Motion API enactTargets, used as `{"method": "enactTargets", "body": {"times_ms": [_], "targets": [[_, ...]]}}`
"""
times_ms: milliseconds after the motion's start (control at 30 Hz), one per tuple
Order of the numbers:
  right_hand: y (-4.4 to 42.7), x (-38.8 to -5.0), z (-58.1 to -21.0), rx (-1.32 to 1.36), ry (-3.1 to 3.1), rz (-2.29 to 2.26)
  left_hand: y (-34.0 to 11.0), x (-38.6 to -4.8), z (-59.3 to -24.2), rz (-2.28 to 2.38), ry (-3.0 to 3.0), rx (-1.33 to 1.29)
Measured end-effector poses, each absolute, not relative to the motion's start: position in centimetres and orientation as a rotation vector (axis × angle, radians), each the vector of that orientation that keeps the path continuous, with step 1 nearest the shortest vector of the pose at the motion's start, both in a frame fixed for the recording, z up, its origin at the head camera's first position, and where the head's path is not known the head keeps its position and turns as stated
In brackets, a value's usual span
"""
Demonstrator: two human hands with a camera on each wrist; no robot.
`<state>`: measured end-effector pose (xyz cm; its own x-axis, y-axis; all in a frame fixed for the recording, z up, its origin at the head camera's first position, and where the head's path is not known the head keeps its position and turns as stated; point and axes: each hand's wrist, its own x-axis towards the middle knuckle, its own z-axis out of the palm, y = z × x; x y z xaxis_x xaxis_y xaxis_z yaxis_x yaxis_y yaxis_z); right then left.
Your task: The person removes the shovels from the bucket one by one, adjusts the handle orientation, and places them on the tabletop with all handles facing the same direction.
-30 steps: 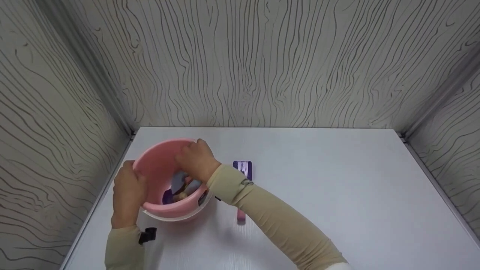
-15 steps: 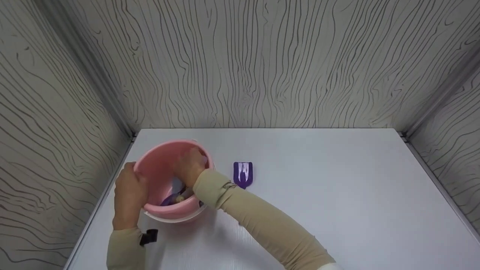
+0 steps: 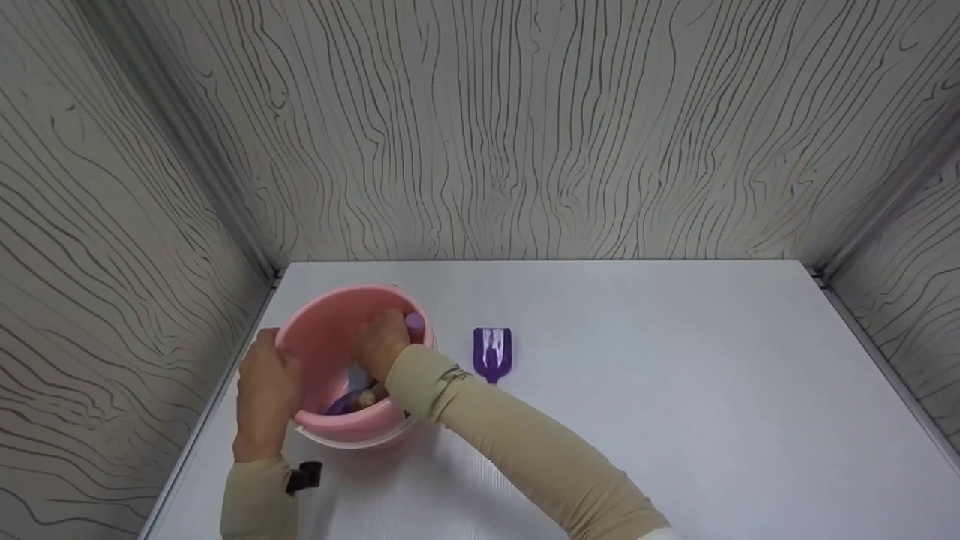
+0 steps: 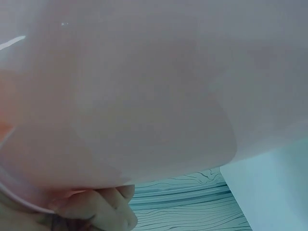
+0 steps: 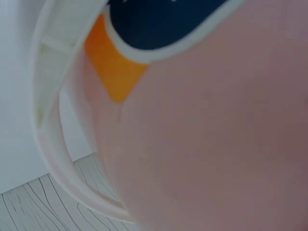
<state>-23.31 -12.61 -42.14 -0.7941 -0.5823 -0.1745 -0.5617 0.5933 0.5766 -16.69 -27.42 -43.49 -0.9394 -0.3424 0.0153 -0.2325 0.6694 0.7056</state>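
A pink bucket (image 3: 311,337) tilts toward me on the left part of the white table. My left hand (image 3: 264,390) grips its left rim, thumb inside; in the left wrist view my left fingers (image 4: 103,207) curl at the rim beneath the pale wall. My right hand (image 3: 381,343) reaches inside, its fingertips hidden. Beside it shows the lilac round end (image 3: 415,322) of something; whether I hold that cannot be told. A purple piece (image 3: 343,403), a tan knob (image 3: 365,399) and a grey-blue item (image 3: 358,376) lie lower in the bucket.
A purple toy shovel (image 3: 492,352) lies on the white table (image 3: 660,390), right of the bucket, its handle behind my right forearm. The bucket's white handle (image 5: 57,144) hangs outside it. Wood-patterned walls (image 3: 525,135) stand behind and at both sides.
My right hand has gone from near the far rim deeper into the bucket, and the lilac end has come into sight beside it. My left hand keeps its grip.
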Motion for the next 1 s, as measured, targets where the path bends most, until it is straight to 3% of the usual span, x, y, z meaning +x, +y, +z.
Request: {"method": "enactTargets", "body": {"times_ms": [500, 1000], "targets": [[-12.2, -23.2, -42.1, 0.98, -2.751, -0.955, -27.5, -16.8, -43.8, -1.046, -2.69, 0.382], [-11.2, -24.3, -40.2, 0.985, -2.688, -0.947, -27.6, -16.7, -43.5, -1.088, -2.723, 0.45]]}}
